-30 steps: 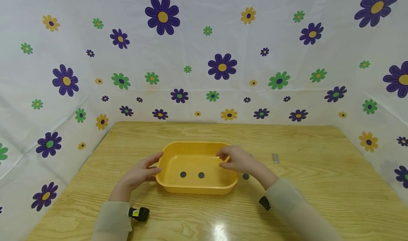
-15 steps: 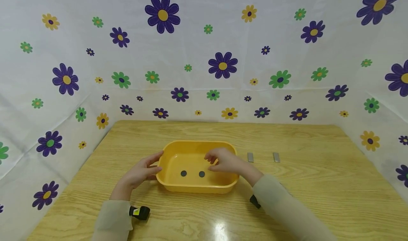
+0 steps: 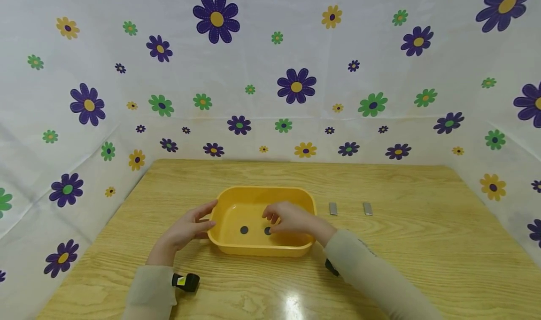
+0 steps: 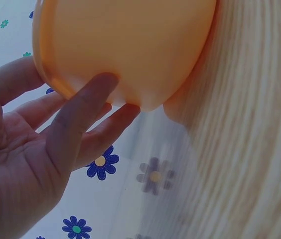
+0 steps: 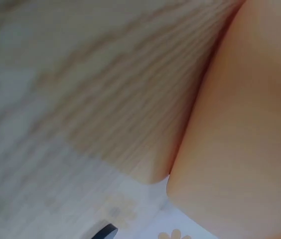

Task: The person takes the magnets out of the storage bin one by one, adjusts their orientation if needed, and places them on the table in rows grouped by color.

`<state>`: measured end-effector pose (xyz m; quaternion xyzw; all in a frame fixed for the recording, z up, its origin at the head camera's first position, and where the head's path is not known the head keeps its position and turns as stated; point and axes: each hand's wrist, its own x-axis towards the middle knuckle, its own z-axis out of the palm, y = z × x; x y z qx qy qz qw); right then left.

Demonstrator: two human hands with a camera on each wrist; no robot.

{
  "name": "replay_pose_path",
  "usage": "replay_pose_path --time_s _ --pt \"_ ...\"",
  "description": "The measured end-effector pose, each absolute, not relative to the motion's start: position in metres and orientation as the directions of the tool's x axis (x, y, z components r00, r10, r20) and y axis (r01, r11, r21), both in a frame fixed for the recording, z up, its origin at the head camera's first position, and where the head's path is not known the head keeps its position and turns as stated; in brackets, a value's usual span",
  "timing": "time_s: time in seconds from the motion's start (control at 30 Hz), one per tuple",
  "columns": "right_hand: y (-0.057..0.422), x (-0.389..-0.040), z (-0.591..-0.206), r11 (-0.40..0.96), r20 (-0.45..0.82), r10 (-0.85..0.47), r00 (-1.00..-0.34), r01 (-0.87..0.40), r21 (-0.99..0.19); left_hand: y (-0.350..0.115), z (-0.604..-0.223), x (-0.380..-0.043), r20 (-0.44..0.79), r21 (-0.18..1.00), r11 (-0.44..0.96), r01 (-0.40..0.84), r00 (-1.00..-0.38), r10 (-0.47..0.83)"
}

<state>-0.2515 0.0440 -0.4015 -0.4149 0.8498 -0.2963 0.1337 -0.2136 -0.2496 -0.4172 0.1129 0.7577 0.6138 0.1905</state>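
Observation:
A yellow plastic basin (image 3: pixel 230 216) stands on the wooden table. My left hand (image 3: pixel 186 230) touches its left end from outside; in the left wrist view, spread fingertips and thumb (image 4: pixel 83 112) rest against the wall. My right hand (image 3: pixel 289 219) reaches inside over the right rim, fingers loosely bent, a gap between thumb and fingers. Its thumb partly covers a small dark round disc (image 3: pixel 267 230) on the basin floor; contact is unclear. Another dark disc (image 3: pixel 244 230) lies to the left. The right wrist view shows the basin's outer wall (image 5: pixel 240 124) but no hand.
Two small grey rectangular plates (image 3: pixel 333 208) lie right of the basin. A dark object (image 5: pixel 104 231) shows at the right wrist view's bottom edge. A flower-printed white cloth (image 3: pixel 262 71) surrounds the table (image 3: pixel 401 254) behind and at both sides.
My right hand has moved left and slightly down inside the basin, to the right disc. Its arm uncovers one grey plate and hides the disc seen earlier outside the basin. My left hand stays.

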Motion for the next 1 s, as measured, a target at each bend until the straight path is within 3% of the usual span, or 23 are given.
replay_pose_path --time_s 0.37,1.0 --pt "0.041 -0.252 -0.403 0.525 -0.029 -0.772 -0.635 -0.612 -0.591 -0.249 -0.416 -0.216 -0.144 0.974 0.217 -0.057 -0.901 0.410" --pt "0.037 -0.252 -0.416 0.541 -0.056 -0.809 -0.586 -0.704 -0.460 -0.249 -0.417 -0.213 -0.140 0.978 0.201 -0.057 -0.896 0.422"
